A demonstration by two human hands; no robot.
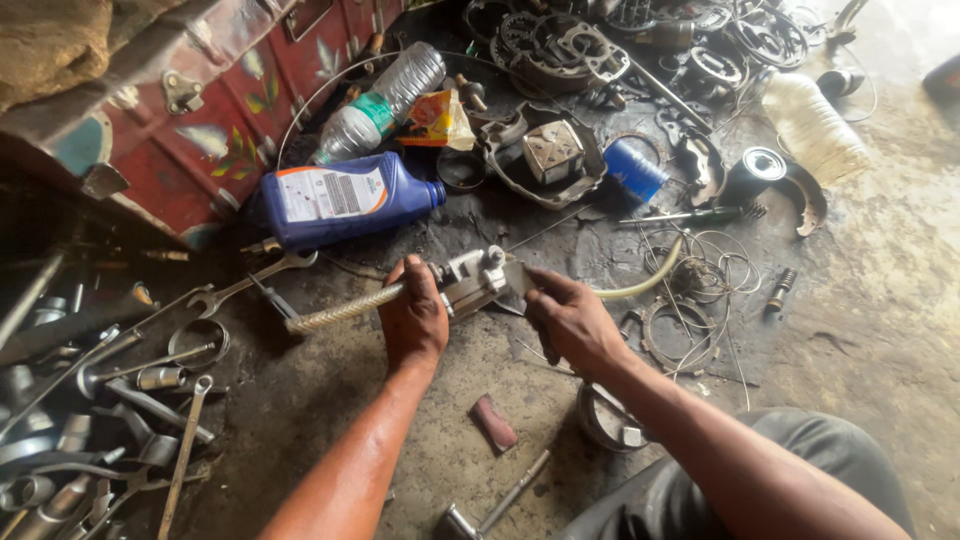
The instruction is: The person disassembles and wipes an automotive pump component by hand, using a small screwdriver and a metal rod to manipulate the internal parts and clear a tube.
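My left hand (412, 318) grips a small grey metal pump body (474, 279) from its left side. A clear braided hose (338, 311) runs out leftward from that part, past my left wrist. My right hand (570, 318) holds the same metal part from the right, fingers pinching its right end. A thin yellowish tube (650, 280) curves away to the right from behind my right hand. Both hands hover just above the dirty, oily floor (330, 385).
A blue oil bottle (340, 202) and a clear plastic bottle (385, 100) lie beside a red painted metal trunk (200, 110). Wrenches (245, 287) and tools lie at left. Engine parts, rings and wire (700, 270) lie behind and right. A socket wrench (495, 507) lies near my knee.
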